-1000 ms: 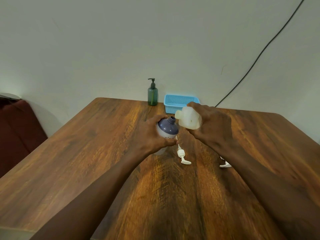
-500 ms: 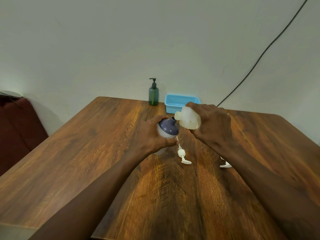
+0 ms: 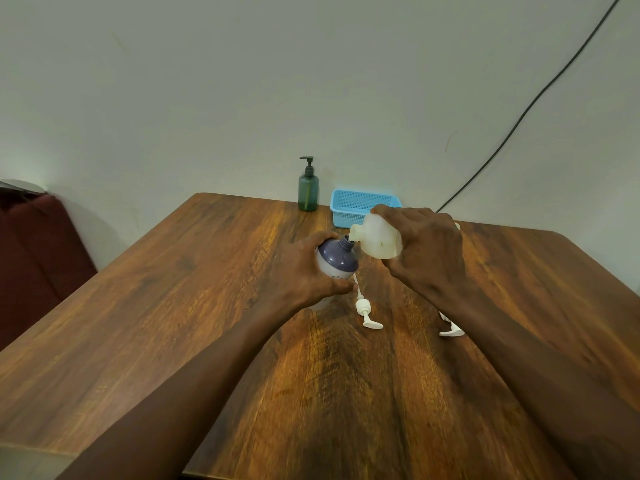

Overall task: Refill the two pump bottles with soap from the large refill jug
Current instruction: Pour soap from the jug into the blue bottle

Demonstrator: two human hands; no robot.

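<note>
My left hand [image 3: 304,271] grips a white bottle with a purple-grey shoulder [image 3: 336,259], its neck uncapped, standing on the wooden table [image 3: 173,306]. My right hand [image 3: 426,251] holds the pale translucent refill jug [image 3: 379,239] tipped to the left, its spout right over the bottle's open neck. A white pump head with its tube [image 3: 365,311] lies on the table just in front of the bottle. A second white pump head [image 3: 450,329] peeks out from under my right forearm. A green pump bottle [image 3: 308,188] stands at the table's far edge, pump fitted.
A blue plastic basket [image 3: 360,206] sits at the back of the table beside the green bottle. A black cable [image 3: 519,116] runs down the wall at the right. A dark red seat [image 3: 31,244] stands to the left of the table.
The jug's spout has dropped slightly closer onto the bottle's neck. Both hands keep their grips and the view has barely shifted.
</note>
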